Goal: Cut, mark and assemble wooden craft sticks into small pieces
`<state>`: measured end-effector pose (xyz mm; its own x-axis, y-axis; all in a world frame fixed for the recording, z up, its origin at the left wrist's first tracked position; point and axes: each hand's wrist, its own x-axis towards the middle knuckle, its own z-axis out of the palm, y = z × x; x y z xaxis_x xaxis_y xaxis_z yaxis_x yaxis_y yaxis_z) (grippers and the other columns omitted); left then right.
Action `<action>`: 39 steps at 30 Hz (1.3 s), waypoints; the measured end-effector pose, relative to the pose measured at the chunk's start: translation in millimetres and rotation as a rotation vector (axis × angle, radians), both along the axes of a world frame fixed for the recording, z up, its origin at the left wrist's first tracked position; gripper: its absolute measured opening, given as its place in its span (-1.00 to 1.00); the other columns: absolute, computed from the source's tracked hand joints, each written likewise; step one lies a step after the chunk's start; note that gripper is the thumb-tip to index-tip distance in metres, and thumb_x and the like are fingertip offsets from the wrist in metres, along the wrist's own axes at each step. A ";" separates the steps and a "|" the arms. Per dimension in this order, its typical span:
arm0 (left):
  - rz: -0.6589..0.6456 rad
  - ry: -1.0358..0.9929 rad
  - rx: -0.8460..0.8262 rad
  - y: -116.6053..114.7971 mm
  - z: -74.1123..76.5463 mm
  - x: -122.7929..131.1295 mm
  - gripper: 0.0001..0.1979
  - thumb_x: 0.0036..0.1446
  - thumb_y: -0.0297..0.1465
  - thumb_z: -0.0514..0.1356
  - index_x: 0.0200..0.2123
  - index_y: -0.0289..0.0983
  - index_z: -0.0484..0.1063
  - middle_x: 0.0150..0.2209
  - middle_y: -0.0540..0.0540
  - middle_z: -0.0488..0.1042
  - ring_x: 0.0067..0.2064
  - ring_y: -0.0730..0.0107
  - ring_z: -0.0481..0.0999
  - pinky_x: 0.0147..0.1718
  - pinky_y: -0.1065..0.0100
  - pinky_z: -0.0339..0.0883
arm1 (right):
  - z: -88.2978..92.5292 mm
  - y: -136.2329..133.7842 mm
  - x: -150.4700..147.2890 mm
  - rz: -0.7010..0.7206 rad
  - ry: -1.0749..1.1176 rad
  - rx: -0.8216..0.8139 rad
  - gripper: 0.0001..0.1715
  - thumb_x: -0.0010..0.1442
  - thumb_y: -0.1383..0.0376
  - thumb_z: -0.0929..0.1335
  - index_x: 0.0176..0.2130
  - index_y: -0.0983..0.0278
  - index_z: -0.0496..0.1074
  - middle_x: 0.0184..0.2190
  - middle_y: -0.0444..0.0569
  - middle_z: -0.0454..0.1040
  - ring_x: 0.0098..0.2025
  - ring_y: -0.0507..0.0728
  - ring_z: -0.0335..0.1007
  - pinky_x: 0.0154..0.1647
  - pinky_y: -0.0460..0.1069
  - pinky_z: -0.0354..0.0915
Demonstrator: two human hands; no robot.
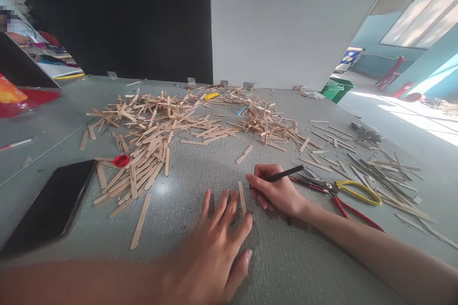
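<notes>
Lower end of single wooden stick (242,196) was hidden by left forefinger; tip of black pen (286,173) was hard to make out behind right fingers. Left forearm was blurred, cut off at edge. Left hand (216,243) lay palm down on bench (200,164), fingers spread apart, forefinger at stick. Right hand (274,189) had fingers clamped on pen, just right of stick. Heaped sticks (150,152) lay beyond; phone (50,205) lay far left.

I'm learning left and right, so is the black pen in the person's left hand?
No, the right hand holds the black pen.
</notes>
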<state>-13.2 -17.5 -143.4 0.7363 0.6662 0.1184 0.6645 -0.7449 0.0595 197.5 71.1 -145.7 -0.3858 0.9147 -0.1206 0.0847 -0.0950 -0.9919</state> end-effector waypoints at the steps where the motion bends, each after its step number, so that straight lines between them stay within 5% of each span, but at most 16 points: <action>1: -0.001 -0.004 0.001 -0.2 -0.3 0.5 -0.47 0.36 -0.26 0.10 0.33 -0.32 0.25 0.32 -0.58 0.28 0.37 -0.47 0.23 0.18 -0.54 0.18 | -0.4 -1.6 -0.3 0.015 -0.020 0.008 -0.52 0.22 0.02 0.48 -0.52 0.24 0.32 -0.74 -0.21 0.40 -0.82 -0.07 0.14 -0.85 -0.19 0.05; 8: 0.019 -0.041 -0.023 -0.6 -0.4 3.7 -0.44 0.29 -0.31 0.12 0.28 -0.45 0.21 0.32 -0.64 0.27 0.37 -0.47 0.23 0.22 -0.47 0.18 | -5.1 -7.3 -0.4 0.075 -0.155 0.130 -0.58 0.26 0.14 0.46 -0.50 0.22 0.30 -0.71 -0.23 0.39 -0.75 -0.04 0.25 -0.77 -0.17 0.13; 39: 0.030 -0.049 -0.087 1.6 0.7 3.8 -0.47 0.28 -0.28 0.15 0.26 -0.36 0.29 0.38 -0.47 0.22 0.39 -0.43 0.17 0.24 -0.47 0.11 | 0.4 -6.4 -1.6 0.049 -0.204 0.104 -0.58 0.29 0.15 0.42 -0.53 0.22 0.29 -0.76 -0.24 0.34 -0.80 -0.05 0.20 -0.82 -0.19 0.10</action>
